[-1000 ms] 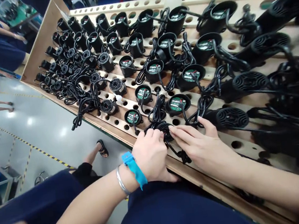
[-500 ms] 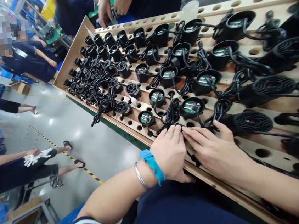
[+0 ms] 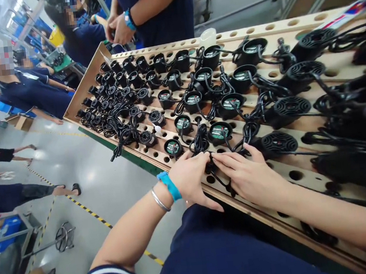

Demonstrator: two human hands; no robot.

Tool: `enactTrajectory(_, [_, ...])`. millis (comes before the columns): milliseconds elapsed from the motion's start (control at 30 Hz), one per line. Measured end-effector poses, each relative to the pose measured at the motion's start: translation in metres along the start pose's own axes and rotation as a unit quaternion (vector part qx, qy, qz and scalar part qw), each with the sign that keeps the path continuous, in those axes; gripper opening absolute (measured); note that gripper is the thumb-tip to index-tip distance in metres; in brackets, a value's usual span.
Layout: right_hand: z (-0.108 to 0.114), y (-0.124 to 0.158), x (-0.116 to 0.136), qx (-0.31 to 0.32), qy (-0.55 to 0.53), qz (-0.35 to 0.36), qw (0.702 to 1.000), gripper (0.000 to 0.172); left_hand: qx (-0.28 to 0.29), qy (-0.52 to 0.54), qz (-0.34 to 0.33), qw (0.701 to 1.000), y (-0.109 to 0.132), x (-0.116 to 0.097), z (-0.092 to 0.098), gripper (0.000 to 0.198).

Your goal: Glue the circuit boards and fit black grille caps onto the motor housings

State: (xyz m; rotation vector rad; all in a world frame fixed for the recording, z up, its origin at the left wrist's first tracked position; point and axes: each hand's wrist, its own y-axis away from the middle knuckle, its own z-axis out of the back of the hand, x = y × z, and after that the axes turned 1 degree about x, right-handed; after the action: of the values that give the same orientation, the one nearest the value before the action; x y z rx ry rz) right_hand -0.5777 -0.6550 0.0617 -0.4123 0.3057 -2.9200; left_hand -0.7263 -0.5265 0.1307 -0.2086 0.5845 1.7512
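Note:
My left hand [image 3: 192, 180], with a blue wrist strap and a silver bangle, and my right hand [image 3: 249, 178] meet over one small black round unit [image 3: 210, 167] at the near edge of a wooden perforated rack [image 3: 291, 167]. Fingers of both hands curl down onto the unit and hide most of it. Its black cord [image 3: 222, 181] runs down under my right palm. Just beyond my fingers sit units with green circuit boards showing [image 3: 219, 131] and a coiled cable bundle [image 3: 200, 139].
The rack holds several rows of black units with tangled cords, stretching left and away. Grilled units [image 3: 279, 142] lie to the right. A person stands at the rack's far end [image 3: 153, 13]; others sit at left. Grey floor with yellow-black tape [image 3: 89, 212] lies below left.
The view has tilted up and swung, showing more of the people beyond the rack. Both hands stay pressed on the same black unit at the near edge, fingers shifting slightly.

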Motion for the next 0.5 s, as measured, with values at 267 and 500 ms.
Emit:
enactTrajectory(267, [-0.0036, -0.0035, 0.0090, 0.010, 0.012, -0.026, 1.000, 0.043, 0.036, -0.011, -0.014, 0.999, 0.0014, 0.0025, 0.0026, 0.132])
enactTrajectory(500, [-0.0047, 0.0017, 0.0098, 0.024, 0.024, -0.030, 0.999, 0.050, 0.024, -0.069, -0.014, 0.997, 0.0013, -0.0003, -0.0016, 0.134])
